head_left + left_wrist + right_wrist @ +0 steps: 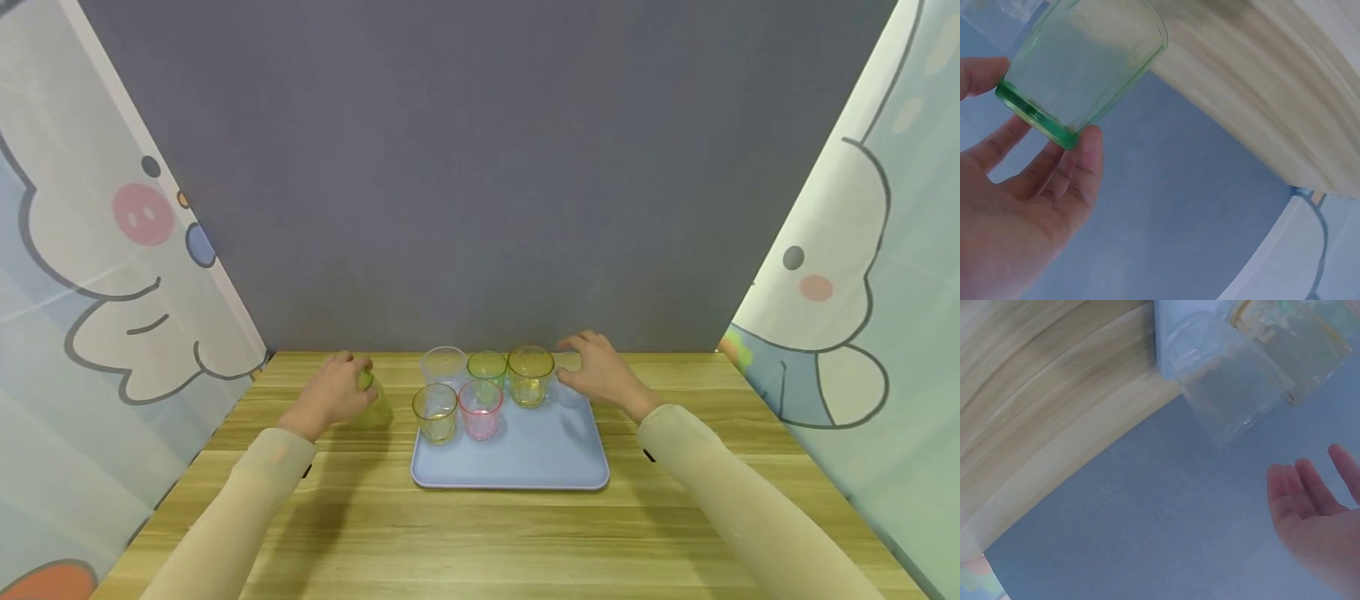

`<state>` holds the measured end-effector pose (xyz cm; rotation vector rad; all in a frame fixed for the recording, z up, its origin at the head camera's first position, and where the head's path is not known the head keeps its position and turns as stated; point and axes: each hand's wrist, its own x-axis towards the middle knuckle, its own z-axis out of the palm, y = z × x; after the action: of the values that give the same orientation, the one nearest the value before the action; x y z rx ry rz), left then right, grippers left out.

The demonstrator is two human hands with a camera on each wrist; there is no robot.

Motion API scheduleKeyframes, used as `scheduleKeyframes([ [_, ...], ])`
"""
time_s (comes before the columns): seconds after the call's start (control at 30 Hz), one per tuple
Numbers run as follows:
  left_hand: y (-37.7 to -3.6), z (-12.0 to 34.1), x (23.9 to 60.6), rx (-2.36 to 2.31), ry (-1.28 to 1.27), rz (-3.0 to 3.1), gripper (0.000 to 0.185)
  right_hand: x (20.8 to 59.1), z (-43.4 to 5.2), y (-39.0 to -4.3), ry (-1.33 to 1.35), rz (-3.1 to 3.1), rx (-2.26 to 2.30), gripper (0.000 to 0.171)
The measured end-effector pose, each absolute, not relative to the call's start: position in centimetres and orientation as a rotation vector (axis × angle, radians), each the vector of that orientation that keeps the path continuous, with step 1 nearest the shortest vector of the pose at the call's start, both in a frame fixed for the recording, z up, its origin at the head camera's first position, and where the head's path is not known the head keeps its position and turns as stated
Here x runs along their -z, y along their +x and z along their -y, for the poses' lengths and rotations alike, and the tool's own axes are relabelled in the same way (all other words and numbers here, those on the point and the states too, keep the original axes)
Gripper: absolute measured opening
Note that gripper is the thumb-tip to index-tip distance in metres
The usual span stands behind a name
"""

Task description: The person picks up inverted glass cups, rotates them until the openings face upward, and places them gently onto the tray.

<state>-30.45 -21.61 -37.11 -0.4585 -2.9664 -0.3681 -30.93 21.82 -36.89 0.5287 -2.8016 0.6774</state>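
Two sleeved arms reach across a wooden table (480, 533). Left hand (333, 398) pinches a green cup (1079, 62) by its base, left of a blue tray (525, 458). Right hand (600, 375) hovers with fingers spread, just beside a clear cup (1229, 394) on the tray's back right corner, near five other cups.

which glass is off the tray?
The green glass gripped in the left hand, left of the blue tray over the wooden table. The others, including the pink glass, stand on the tray.
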Motion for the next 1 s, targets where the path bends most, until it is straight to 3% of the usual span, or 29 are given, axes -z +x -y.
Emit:
scheduleKeyframes([
  [1.0,-27.5,19.1,33.9,0.497,-0.528,2.655,0.037,35.9,-20.7,-28.5,0.495,2.605,-1.112,0.049],
])
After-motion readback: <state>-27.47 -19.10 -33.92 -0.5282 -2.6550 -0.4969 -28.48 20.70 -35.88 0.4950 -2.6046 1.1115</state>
